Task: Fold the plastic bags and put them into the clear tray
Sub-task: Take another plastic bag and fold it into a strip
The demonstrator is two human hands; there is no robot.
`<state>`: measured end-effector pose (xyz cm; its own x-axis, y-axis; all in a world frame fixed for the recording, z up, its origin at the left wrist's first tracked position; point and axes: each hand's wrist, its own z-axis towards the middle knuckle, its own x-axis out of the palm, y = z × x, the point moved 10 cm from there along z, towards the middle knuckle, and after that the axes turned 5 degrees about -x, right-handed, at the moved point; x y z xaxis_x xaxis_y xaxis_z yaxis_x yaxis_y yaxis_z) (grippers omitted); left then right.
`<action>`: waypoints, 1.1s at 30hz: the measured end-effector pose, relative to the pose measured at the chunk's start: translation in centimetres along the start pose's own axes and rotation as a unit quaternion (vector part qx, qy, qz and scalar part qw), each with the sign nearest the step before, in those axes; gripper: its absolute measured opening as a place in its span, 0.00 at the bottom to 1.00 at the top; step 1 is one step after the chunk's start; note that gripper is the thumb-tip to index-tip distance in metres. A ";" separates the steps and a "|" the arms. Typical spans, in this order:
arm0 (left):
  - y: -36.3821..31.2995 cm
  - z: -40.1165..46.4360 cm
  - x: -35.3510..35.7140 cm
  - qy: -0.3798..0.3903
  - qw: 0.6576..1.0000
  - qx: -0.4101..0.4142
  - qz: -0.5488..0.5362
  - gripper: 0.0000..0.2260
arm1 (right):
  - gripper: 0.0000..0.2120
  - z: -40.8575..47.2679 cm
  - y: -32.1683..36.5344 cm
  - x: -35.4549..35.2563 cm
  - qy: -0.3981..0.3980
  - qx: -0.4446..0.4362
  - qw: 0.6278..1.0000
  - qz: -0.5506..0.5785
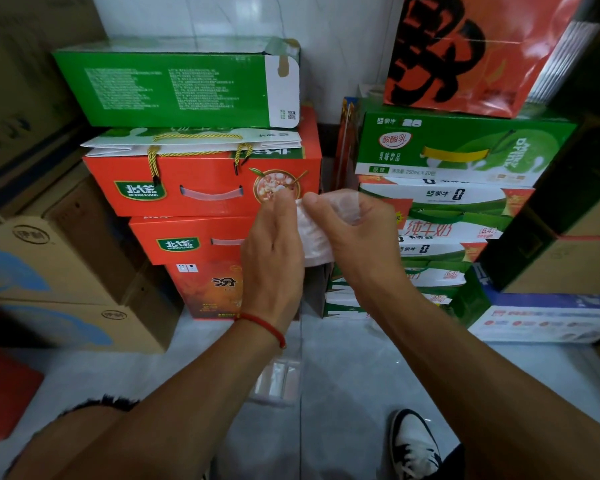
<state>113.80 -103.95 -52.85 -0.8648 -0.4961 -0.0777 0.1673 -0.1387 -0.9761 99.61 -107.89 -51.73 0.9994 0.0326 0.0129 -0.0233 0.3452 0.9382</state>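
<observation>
A plastic bag (314,233) is being held up and folded between the left hand (274,251) and right hand (350,233), both pinching it. The clear tray (278,379) is lying on the floor below, near; lowering the finished fold there seems next.

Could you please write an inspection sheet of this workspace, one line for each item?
Surface: pale glossy tiled floor.
Job's things: plastic bag held up between both hands; clear tray on the floor below the hands, contents unclear.
Clutter: stacked red boxes, green box on top, green and white milk cartons, brown cartons.
Grippers: left hand and right hand both pinch the bag with their fingers.
Cables: nothing seen.
Surroundings: white wall behind; a shoe at the bottom.
</observation>
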 end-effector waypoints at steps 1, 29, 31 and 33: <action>-0.5 0.0 -0.1 -0.010 1.000 0.024 0.007 0.17 | 0.08 -0.1 0.0 0.1 -0.003 -0.004 1.000 -0.001; -3.1 -0.3 -1.1 -0.064 0.980 0.161 0.099 0.16 | 0.14 -0.4 -1.7 1.3 0.073 0.126 0.979 0.139; -2.5 0.1 -0.8 -0.038 0.986 0.137 0.085 0.17 | 0.09 -0.3 -1.5 0.5 0.044 0.109 0.987 0.114; -1.6 0.3 -0.5 0.005 0.995 0.085 0.047 0.20 | 0.08 -0.1 -1.3 -0.1 0.035 0.096 0.990 0.093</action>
<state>114.08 -103.74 -51.17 -0.8460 -0.5055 -0.1695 0.3243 -0.2354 -0.9162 99.57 -108.22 -52.99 0.9738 0.1461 0.1742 -0.1950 0.1427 0.9704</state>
